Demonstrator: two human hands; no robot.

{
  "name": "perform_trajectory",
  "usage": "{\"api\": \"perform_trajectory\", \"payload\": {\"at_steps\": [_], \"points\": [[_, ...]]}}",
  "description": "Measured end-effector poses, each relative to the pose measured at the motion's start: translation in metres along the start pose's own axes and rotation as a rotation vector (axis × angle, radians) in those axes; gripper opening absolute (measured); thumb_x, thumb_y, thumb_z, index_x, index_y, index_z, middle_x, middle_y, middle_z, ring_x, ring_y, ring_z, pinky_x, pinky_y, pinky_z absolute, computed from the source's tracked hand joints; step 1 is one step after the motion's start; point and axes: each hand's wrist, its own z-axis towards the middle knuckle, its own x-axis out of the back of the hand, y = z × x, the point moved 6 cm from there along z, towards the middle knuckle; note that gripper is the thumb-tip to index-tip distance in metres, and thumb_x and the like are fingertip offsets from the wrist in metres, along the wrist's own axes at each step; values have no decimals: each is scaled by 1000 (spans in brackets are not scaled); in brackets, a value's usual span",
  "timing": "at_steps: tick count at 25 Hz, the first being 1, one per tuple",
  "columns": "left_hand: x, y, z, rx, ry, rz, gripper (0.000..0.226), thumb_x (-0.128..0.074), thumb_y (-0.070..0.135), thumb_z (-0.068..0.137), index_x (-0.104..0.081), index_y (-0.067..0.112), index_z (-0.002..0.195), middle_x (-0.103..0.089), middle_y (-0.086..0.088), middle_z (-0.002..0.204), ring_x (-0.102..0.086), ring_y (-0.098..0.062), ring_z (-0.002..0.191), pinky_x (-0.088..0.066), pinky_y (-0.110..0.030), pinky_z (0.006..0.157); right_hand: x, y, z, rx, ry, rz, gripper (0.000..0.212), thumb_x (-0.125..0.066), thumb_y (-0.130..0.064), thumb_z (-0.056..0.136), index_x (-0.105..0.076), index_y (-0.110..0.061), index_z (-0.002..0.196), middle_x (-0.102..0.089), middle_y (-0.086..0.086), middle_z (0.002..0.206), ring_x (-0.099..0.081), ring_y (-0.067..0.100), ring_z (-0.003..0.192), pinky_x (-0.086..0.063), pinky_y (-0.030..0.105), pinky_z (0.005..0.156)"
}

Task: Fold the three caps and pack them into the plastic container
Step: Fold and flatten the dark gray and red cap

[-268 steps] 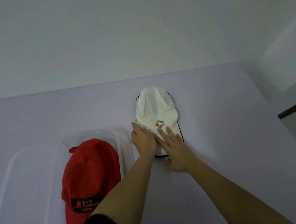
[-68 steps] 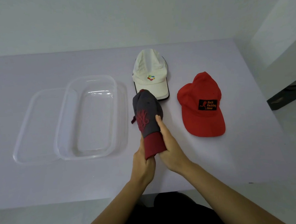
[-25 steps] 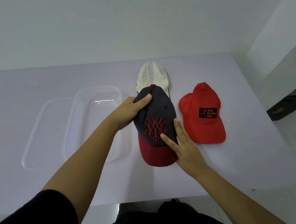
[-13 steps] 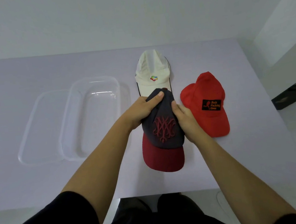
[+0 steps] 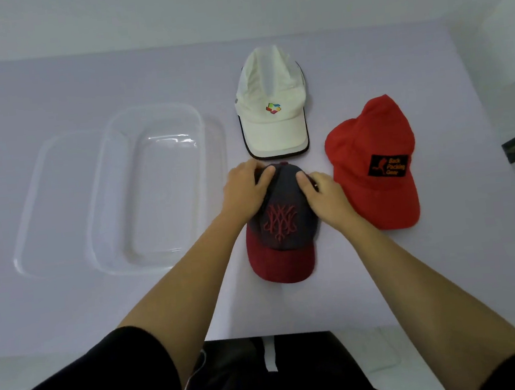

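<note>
Now both hands, left hand [image 5: 245, 193] and right hand [image 5: 326, 195], grip the grey-and-maroon cap [image 5: 282, 227]; white cap [image 5: 272, 110] at twelve o'clock.

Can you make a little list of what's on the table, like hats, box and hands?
hats: white cap, red cap, dark cap with red brim
hats in box: none
box: clear plastic container, empty
lid: clear lid partly under the box's left side
left hand: on the dark cap's crown
right hand: on the dark cap's crown
</note>
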Motion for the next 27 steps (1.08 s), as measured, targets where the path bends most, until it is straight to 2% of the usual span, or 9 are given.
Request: {"api": "perform_trajectory", "payload": {"at_steps": [4, 7, 9, 13, 17, 20, 23, 25, 27], "points": [[35, -15, -24, 142, 172, -1, 36, -46, 26, 95, -58, 8, 124, -63, -7, 121, -66, -24, 92, -42, -21, 83, 27, 17, -9, -100, 35, 71, 45, -33, -38, 98, -63, -4, 97, -66, 12, 97, -60, 28, 88, -47, 41, 84], [18, -31, -39, 349, -121, -259, 45, -49, 37, 93, -47, 18, 134, -55, 5, 121, -65, -13, 66, -43, -19, 65, 14, 26, -20, -274, -208, 124, 42, -33, -41, 98, -59, -8, 100, -62, 4, 81, -59, 19, 66, -49, 32, 66], [-3, -34, -41, 403, -301, -443, 37, -49, 40, 94, -53, 18, 123, -60, 5, 102, -56, -7, 53, -40, -19, 55, -8, 26, -25, -410, -347, 236, 35, -31, -41, 99, -55, -16, 102, -53, 0, 76, -52, 11, 56, -42, 24, 56], [-13, -38, -30, 406, -281, -550, 27, -46, 36, 96, -52, 11, 88, -53, -1, 60, -52, -7, 43, -37, -20, 47, -11, 22, -9, -246, -126, 198, 31, -33, -42, 98, -51, -18, 92, -53, 4, 78, -55, 21, 63, -43, 30, 57], [10, -38, -17, 342, -40, -224, 35, -42, 33, 97, -54, 2, 86, -57, -6, 53, -54, -14, 45, -47, -26, 56, 8, 12, 7, -67, 119, -156, 34, -33, -51, 95, -50, -22, 88, -62, 14, 83, -58, 39, 81, -37, 36, 64], [15, -31, -9, 297, -7, -176, 23, -41, 25, 98, -53, 5, 97, -62, -9, 62, -57, -15, 45, -50, -24, 54, 5, 13, 16, -43, 47, -113, 29, -35, -46, 96, -43, -24, 79, -55, 5, 73, -58, 35, 81, -33, 33, 65], [16, -30, -8, 294, 6, -217, 18, -43, 22, 97, -49, 8, 107, -63, -7, 80, -62, -17, 49, -53, -25, 53, -2, 16, 17, -93, -73, -12, 32, -33, -47, 97, -45, -25, 77, -52, -1, 67, -62, 31, 75, -46, 38, 66], [16, -30, -10, 302, 10, -199, 32, -44, 32, 96, -58, 3, 98, -65, -8, 83, -64, -21, 57, -55, -30, 56, -3, 18, 11, -117, -77, 70, 33, -34, -45, 97, -49, -18, 85, -52, 0, 65, -61, 25, 65, -51, 40, 68], [4, -30, -11, 346, -134, -257, 42, -48, 43, 93, -61, 4, 81, -60, -2, 67, -60, -15, 55, -46, -20, 47, -1, 16, 10, -117, -50, 95, 35, -35, -45, 97, -49, -14, 91, -52, 0, 66, -59, 21, 61, -52, 41, 68]]}}
